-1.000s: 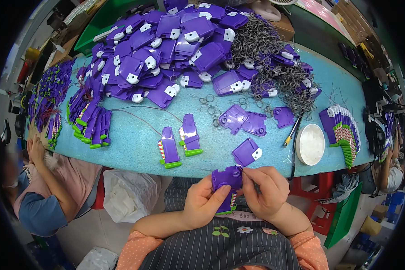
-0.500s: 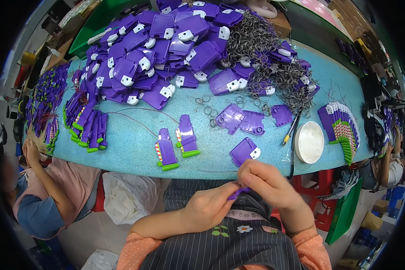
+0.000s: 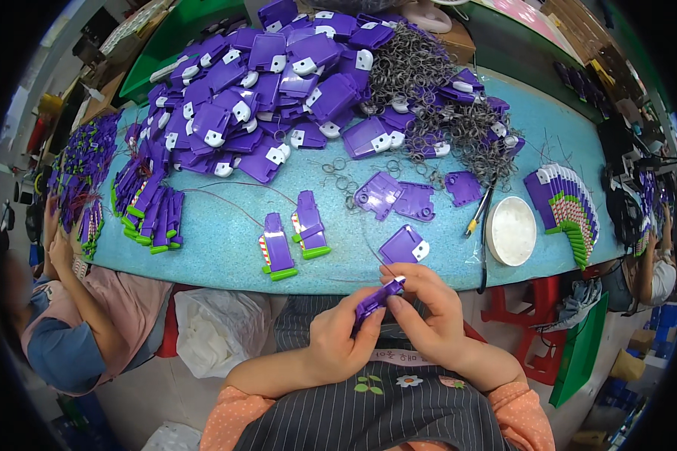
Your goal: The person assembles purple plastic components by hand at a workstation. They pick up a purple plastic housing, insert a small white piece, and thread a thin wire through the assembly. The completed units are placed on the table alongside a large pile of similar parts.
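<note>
Both hands had drawn the purple plastic piece [image 3: 376,299] off the table [image 3: 226,240] edge; left hand [image 3: 338,342] and right hand [image 3: 425,316] fingers gripped it edge-on for fitting.

— Where are the arms?

— Both forearms rise from the lower edge and meet at the middle, above the lap.

— The left hand [image 3: 337,340]?

— Palm turned inward, fingers curled, thumb up against what it pinches.

— And the right hand [image 3: 423,310]?

— Bent over from the right, fingers [image 3: 406,279] arched down, fingertips closed on the same piece. The two hands touch.
</note>
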`<state>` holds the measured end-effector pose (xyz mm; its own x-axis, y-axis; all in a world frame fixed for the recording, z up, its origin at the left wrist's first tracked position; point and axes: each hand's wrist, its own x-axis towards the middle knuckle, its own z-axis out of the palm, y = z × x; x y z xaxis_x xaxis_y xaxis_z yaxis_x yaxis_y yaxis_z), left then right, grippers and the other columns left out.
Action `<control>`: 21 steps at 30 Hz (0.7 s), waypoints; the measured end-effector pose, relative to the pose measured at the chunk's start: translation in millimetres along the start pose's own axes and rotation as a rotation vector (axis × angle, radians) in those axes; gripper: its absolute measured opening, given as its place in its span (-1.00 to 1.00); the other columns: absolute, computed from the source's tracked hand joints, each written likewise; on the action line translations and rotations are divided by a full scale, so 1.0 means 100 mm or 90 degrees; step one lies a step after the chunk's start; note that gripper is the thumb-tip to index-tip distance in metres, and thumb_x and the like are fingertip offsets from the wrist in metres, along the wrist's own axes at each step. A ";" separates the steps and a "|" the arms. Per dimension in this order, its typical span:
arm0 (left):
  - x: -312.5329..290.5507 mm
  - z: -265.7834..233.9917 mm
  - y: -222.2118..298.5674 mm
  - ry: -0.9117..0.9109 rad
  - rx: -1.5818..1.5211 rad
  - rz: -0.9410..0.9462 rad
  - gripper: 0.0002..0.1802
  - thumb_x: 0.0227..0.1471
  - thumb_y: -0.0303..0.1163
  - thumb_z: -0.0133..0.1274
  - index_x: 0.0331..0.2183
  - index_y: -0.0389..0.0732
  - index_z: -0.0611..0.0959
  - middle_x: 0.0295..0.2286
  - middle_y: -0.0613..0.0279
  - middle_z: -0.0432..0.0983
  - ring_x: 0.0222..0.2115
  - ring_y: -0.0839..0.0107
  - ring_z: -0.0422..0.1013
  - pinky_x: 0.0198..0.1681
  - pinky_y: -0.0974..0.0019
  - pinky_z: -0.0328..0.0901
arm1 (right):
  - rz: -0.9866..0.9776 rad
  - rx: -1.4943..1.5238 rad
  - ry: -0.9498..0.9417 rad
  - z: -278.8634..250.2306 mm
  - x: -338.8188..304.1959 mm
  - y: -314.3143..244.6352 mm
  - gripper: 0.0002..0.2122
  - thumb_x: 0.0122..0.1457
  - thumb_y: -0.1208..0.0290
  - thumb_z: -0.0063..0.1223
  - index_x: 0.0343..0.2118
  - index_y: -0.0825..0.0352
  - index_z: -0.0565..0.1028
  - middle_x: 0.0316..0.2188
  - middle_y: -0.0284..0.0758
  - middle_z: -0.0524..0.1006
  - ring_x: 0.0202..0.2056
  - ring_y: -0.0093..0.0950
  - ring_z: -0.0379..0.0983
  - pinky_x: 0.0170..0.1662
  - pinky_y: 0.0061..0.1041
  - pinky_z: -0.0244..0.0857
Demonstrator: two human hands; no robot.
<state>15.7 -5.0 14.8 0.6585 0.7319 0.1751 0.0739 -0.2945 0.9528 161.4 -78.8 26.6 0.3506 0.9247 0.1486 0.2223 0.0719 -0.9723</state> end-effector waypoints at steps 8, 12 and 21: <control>0.00 0.00 -0.08 -0.097 -0.210 -0.125 -0.72 0.11 -0.51 -0.07 -0.12 -0.40 0.43 -0.43 0.13 0.56 -0.43 0.53 0.48 -0.37 0.46 0.35 | 0.186 0.129 -0.079 -0.17 0.02 0.06 -0.87 0.05 0.59 0.07 -0.33 0.49 0.51 -0.31 -0.20 0.52 -0.43 -0.58 0.44 -0.40 -0.64 0.30; -0.01 -0.01 -0.11 -0.159 -0.316 -0.187 -0.70 0.13 -0.50 -0.11 -0.08 -0.39 0.40 -0.38 0.14 0.57 -0.39 0.53 0.48 -0.34 0.47 0.35 | 0.267 0.097 -0.195 -0.35 0.19 -0.07 -0.89 0.01 0.57 0.11 -0.38 0.46 0.55 -0.44 -0.28 0.55 -0.46 -0.63 0.44 -0.39 -0.65 0.30; 0.24 -0.36 -0.09 -0.441 -0.282 -0.230 -0.75 0.14 -0.43 -0.10 -0.14 -0.30 0.45 -0.44 0.18 0.57 -0.45 0.53 0.48 -0.40 0.43 0.34 | 0.473 0.197 -0.442 -0.59 0.67 0.05 -0.91 -0.05 0.58 0.20 -0.44 0.45 0.57 -0.51 -0.38 0.56 -0.45 -0.69 0.44 -0.37 -0.67 0.31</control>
<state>3.6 37.4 19.1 0.9657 0.1575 -0.2065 0.1632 0.2505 0.9543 240.0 -38.2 42.0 -0.3140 0.7795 -0.5420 -0.1092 -0.5967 -0.7950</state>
